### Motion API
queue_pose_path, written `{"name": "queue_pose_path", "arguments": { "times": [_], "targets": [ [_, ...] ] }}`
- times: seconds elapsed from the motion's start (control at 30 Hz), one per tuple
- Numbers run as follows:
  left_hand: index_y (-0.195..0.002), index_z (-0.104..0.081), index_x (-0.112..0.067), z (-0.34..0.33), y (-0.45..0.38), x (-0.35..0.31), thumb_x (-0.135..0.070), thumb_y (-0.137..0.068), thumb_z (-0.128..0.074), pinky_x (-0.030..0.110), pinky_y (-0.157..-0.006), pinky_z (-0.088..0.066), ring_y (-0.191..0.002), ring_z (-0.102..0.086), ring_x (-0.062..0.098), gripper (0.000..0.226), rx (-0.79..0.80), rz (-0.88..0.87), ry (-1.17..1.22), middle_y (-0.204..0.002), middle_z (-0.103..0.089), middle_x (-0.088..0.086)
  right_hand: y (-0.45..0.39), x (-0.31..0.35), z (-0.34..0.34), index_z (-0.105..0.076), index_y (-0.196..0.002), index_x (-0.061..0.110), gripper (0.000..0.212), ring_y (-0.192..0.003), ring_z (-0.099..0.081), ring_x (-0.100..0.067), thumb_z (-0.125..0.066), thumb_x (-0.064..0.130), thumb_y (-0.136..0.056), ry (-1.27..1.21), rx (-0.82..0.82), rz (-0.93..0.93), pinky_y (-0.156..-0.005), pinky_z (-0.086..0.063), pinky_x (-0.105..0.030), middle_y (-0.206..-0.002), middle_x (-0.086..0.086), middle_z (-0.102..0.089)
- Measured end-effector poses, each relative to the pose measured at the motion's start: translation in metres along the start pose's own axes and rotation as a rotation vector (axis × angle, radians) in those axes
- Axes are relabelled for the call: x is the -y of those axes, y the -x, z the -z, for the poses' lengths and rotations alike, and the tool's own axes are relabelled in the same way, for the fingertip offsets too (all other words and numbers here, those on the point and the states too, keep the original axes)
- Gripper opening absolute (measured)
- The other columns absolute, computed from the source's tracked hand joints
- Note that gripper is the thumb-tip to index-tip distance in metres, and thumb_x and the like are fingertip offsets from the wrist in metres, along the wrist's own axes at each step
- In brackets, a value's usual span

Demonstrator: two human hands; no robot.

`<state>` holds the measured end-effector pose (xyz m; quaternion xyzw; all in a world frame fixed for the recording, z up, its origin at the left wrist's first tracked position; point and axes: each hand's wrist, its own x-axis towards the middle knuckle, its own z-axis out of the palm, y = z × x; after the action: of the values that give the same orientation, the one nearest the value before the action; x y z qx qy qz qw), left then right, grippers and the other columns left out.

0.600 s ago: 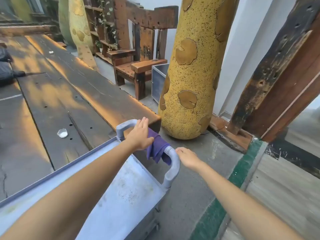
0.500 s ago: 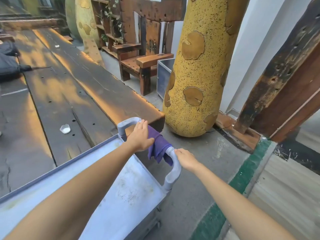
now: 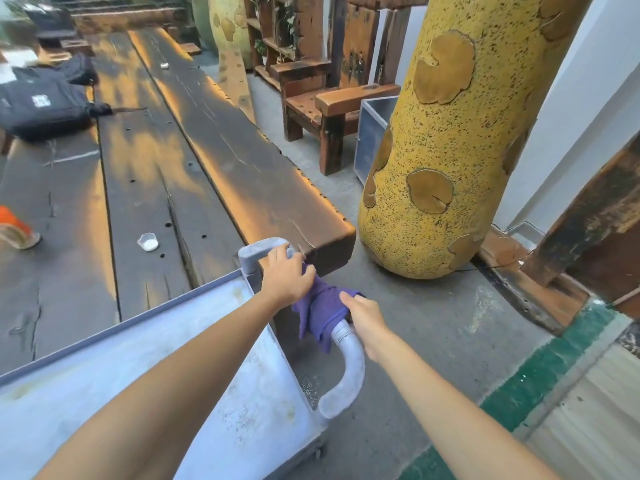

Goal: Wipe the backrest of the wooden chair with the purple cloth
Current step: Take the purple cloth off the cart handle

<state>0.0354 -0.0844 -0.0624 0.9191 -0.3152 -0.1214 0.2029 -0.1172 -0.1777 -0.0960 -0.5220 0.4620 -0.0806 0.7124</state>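
Observation:
A purple cloth (image 3: 320, 311) hangs draped over the grey handle (image 3: 346, 368) of a metal cart. My left hand (image 3: 285, 277) curls over the handle and the cloth's left end. My right hand (image 3: 363, 315) grips the cloth's right side on the handle, thumb on top. The wooden chair (image 3: 332, 81) stands farther off, beyond the long table and left of the yellow pillar; its backrest rises to the top edge of the view.
A long dark wooden table (image 3: 194, 140) runs along the left with a black bag (image 3: 41, 105) and a small white cup (image 3: 148, 242) on it. A fat yellow speckled pillar (image 3: 440, 140) stands ahead right. A grey metal box (image 3: 372, 133) sits beside the chair.
My right hand moved up from the bare handle onto the cloth and took hold of it. The view tilted down and closer to the cart.

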Motion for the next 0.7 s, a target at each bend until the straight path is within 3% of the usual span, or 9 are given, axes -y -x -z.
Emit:
{"name": "queue_pose_path", "arguments": {
  "times": [0.07,0.13,0.27,0.33,0.4,0.5,0.57,0.63,0.7],
  "targets": [
    [-0.123,-0.064,-0.012,0.000,-0.007,-0.002,-0.037,-0.096,-0.050,0.047,-0.113,-0.027,-0.145,-0.023,0.038,0.039,0.025,0.018,-0.052,-0.157,-0.029,0.023,-0.006,0.009,-0.001,-0.067,-0.114,0.003,0.027,-0.103,-0.070,-0.032,-0.053,0.024,-0.104,-0.069,0.027,0.007,-0.100,-0.055,-0.049,-0.115,-0.019,-0.073],
    [-0.117,-0.065,-0.011,0.000,-0.013,-0.005,-0.038,-0.095,-0.050,0.049,-0.112,-0.030,-0.146,-0.022,0.037,0.038,0.043,0.033,-0.086,-0.156,-0.032,0.021,-0.010,0.020,-0.002,-0.064,-0.122,0.006,0.028,-0.108,-0.070,-0.032,-0.052,0.026,-0.106,-0.119,0.053,0.040,-0.102,-0.053,-0.051,-0.118,-0.017,-0.073],
    [-0.101,-0.066,-0.005,0.004,-0.029,-0.013,-0.041,-0.098,-0.039,0.046,-0.117,-0.027,-0.141,-0.033,0.039,0.045,0.082,0.074,-0.092,-0.131,-0.058,0.022,-0.011,0.039,0.001,-0.062,-0.126,0.018,0.028,-0.109,-0.072,-0.024,-0.050,0.034,-0.106,-0.197,0.181,0.096,-0.095,-0.057,-0.045,-0.120,-0.008,-0.075],
    [-0.087,-0.059,-0.008,0.006,-0.035,-0.021,-0.039,-0.102,-0.030,0.046,-0.120,-0.021,-0.142,-0.034,0.040,0.045,0.100,0.107,-0.051,-0.124,-0.064,0.023,-0.009,0.047,0.005,-0.060,-0.128,0.027,0.030,-0.109,-0.073,-0.019,-0.049,0.042,-0.105,-0.196,0.252,0.109,-0.094,-0.058,-0.044,-0.121,0.000,-0.075],
    [-0.087,-0.051,-0.011,0.009,-0.038,-0.031,-0.039,-0.104,-0.023,0.047,-0.115,-0.026,-0.135,-0.042,0.039,0.043,0.120,0.104,-0.014,-0.122,-0.065,0.019,-0.010,0.055,0.012,-0.060,-0.129,0.030,0.031,-0.109,-0.073,-0.015,-0.047,0.045,-0.105,-0.201,0.279,0.140,-0.091,-0.058,-0.040,-0.120,0.005,-0.076],
    [-0.111,-0.056,-0.007,0.010,-0.043,-0.053,-0.045,-0.106,-0.018,0.038,-0.099,-0.031,-0.127,-0.050,0.036,0.054,0.205,0.103,0.162,-0.132,-0.059,0.016,-0.010,0.075,0.030,-0.057,-0.132,0.034,0.033,-0.112,-0.071,-0.012,-0.044,0.048,-0.105,-0.224,0.303,0.178,-0.092,-0.057,-0.038,-0.124,0.007,-0.074],
    [-0.130,-0.060,-0.009,0.010,-0.048,-0.069,-0.052,-0.105,-0.017,0.037,-0.107,-0.031,-0.131,-0.050,0.033,0.066,0.318,0.124,0.332,-0.141,-0.057,0.013,-0.014,0.088,0.045,-0.055,-0.133,0.035,0.035,-0.117,-0.069,-0.012,-0.040,0.051,-0.105,-0.249,0.314,0.210,-0.100,-0.054,-0.040,-0.127,0.007,-0.072],
    [-0.132,-0.064,-0.015,0.006,-0.051,-0.090,-0.057,-0.104,-0.021,0.039,-0.116,-0.032,-0.130,-0.055,0.026,0.066,0.456,0.151,0.572,-0.140,-0.061,0.007,-0.019,0.102,0.063,-0.053,-0.138,0.030,0.043,-0.122,-0.066,-0.016,-0.036,0.052,-0.106,-0.266,0.305,0.237,-0.108,-0.049,-0.042,-0.131,0.001,-0.071],
    [-0.117,-0.069,-0.016,0.000,-0.055,-0.105,-0.053,-0.102,-0.035,0.038,-0.110,-0.039,-0.117,-0.063,0.022,0.052,0.559,0.166,0.780,-0.130,-0.068,0.004,-0.022,0.113,0.077,-0.050,-0.144,0.017,0.053,-0.127,-0.063,-0.025,-0.035,0.051,-0.106,-0.303,0.326,0.232,-0.113,-0.044,-0.044,-0.134,-0.012,-0.067]
  ]
}}
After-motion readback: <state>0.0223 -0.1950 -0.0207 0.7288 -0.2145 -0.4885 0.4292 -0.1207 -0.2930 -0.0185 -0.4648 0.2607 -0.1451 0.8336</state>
